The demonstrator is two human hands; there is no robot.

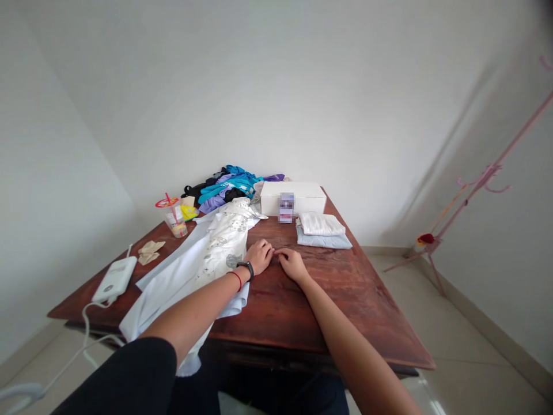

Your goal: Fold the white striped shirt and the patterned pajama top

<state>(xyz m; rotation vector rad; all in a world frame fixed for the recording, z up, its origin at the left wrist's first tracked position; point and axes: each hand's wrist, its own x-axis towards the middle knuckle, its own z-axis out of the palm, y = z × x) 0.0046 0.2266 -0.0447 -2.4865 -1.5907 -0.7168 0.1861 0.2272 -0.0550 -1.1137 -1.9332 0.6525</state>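
Note:
My left hand (260, 257), with a black band and a red cord at the wrist, rests on the table beside a white garment with grey print (222, 239). Its fingers are loosely bent and slightly apart, with nothing visible in them. My right hand (293, 265) has its fingers curled in and the index finger stretched towards the left fingertips, almost touching them; no object shows in it. The printed garment lies lengthwise, partly under my left forearm, and hangs over the table's front edge. Beneath it spreads a pale blue-white cloth (166, 294).
A wooden table (345, 288) carries a white box (306, 196), a small stack of folded clothes (323, 230), a heap of coloured clothes (233, 184), a plastic cup (176, 222), a crumpled tissue (150, 252) and a corded white device (116, 279). A pink stand (479, 178) is at right.

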